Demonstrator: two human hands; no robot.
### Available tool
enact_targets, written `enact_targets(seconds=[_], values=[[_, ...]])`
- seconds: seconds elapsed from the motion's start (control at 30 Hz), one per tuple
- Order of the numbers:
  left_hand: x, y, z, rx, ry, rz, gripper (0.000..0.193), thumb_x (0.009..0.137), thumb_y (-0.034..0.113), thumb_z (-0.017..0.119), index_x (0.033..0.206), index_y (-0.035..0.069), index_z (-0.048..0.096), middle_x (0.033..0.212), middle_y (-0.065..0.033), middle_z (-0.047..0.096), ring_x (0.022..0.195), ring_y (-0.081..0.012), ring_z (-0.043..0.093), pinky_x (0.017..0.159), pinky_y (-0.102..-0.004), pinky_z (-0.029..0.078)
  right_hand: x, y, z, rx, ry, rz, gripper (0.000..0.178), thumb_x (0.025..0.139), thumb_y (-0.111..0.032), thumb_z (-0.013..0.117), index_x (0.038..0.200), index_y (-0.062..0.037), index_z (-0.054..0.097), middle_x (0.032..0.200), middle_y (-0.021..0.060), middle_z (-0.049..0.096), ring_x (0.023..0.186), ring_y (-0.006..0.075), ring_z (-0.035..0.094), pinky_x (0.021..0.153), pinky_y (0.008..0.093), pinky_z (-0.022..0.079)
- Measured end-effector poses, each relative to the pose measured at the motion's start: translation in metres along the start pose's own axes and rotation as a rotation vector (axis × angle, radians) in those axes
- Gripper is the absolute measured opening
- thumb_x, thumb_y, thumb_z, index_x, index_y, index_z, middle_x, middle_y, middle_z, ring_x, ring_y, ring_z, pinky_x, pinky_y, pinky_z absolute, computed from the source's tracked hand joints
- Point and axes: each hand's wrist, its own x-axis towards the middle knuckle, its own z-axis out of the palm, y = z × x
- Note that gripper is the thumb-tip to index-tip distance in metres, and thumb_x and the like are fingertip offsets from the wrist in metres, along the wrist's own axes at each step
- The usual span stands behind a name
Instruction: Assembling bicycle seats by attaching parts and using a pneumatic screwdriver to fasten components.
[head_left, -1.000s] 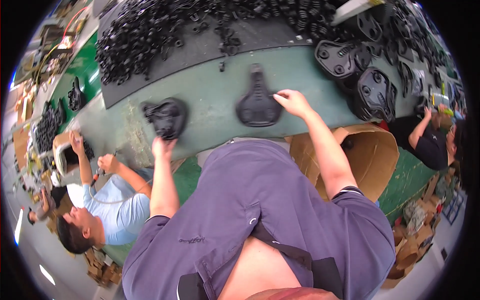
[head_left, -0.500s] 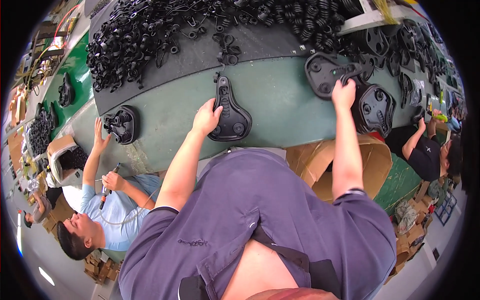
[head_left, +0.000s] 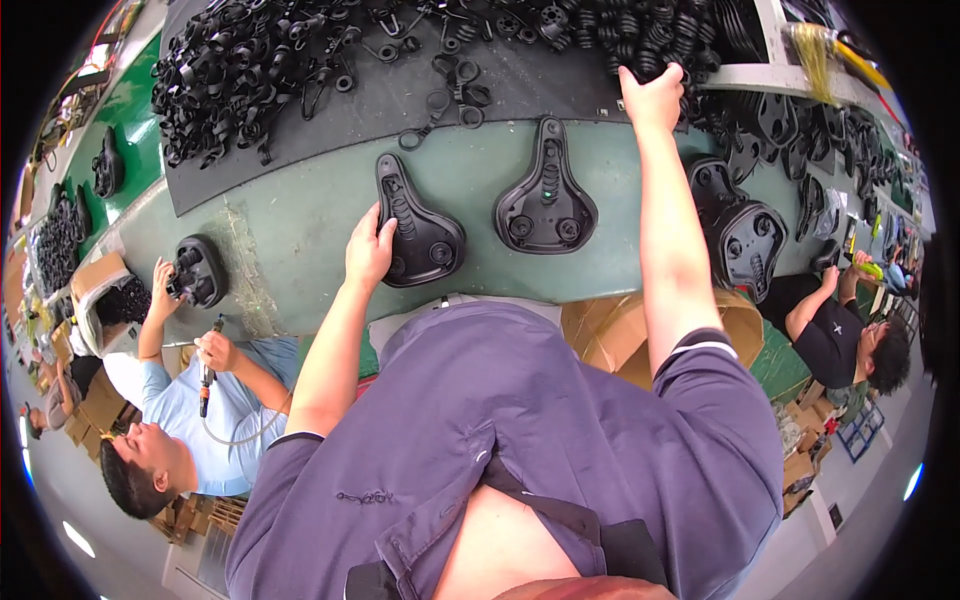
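Black saddle (head_left: 422, 238), underside up on the table (head_left: 320, 245), its left edge pinched by the left hand (head_left: 370, 250). A second saddle (head_left: 548, 190) now lies beside it, freeing the right hand (head_left: 652, 98), spread open near black springs (head_left: 652, 45); contact unclear.

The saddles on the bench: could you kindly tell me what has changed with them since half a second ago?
The right hand let go of the right saddle, which moved left from the saddle pile onto the bench; that hand now reaches away to the springs. The left saddle shifted slightly left. The left hand stayed at its edge; the rest of the pile looks unmoved.
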Motion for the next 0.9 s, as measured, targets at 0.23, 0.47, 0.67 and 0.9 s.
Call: enact_targets(seconds=[0.23,0.47,0.67,0.9], values=[[0.011,0.010,-0.004,0.071,-0.007,0.106,0.052,0.101,0.030,0.070,0.145,0.003,0.060,0.136,-0.0208,0.068,0.127,-0.0392,0.064,0.108,-0.0475,0.051,0.011,0.025,0.038,0.142,0.115,-0.205,0.059,0.087,-0.035,0.082,0.135,-0.0154,0.055,0.111,0.0197,0.074,0.100,0.0451,0.072,0.087,0.0547,0.058],[-0.005,0.096,-0.016,-0.008,0.108,0.450,0.067,0.090,0.014,0.079,0.151,0.006,0.053,0.140,-0.0219,0.061,0.127,-0.0389,0.062,0.109,-0.0483,0.051,-0.138,-0.057,-0.027,1.012,-0.633,-0.174,0.050,0.091,-0.005,0.084,0.132,-0.0059,0.055,0.101,0.0061,0.073,0.084,0.0097,0.068,0.069,0.0266,0.057],[-0.017,0.107,0.006,-0.690,-0.162,0.300,0.059,0.098,0.000,0.075,0.150,0.003,0.049,0.126,-0.0085,0.069,0.109,-0.0139,0.071,0.096,-0.0291,0.059,-0.269,-0.088,-0.042,1.270,-1.016,-0.114,0.044,0.095,-0.002,0.077,0.134,-0.0045,0.056,0.110,0.0074,0.071,0.093,0.0132,0.071,0.079,0.0280,0.059],[-0.070,0.038,-0.023,-0.451,0.031,0.302,0.047,0.088,0.000,0.078,0.132,0.009,0.065,0.126,-0.0117,0.071,0.122,-0.0260,0.068,0.102,-0.0376,0.056,-0.302,-0.068,-0.049,0.564,-0.626,-0.672,0.041,0.093,-0.024,0.081,0.127,-0.0074,0.069,0.102,0.0066,0.070,0.080,0.0157,0.070,0.072,0.0336,0.056]])
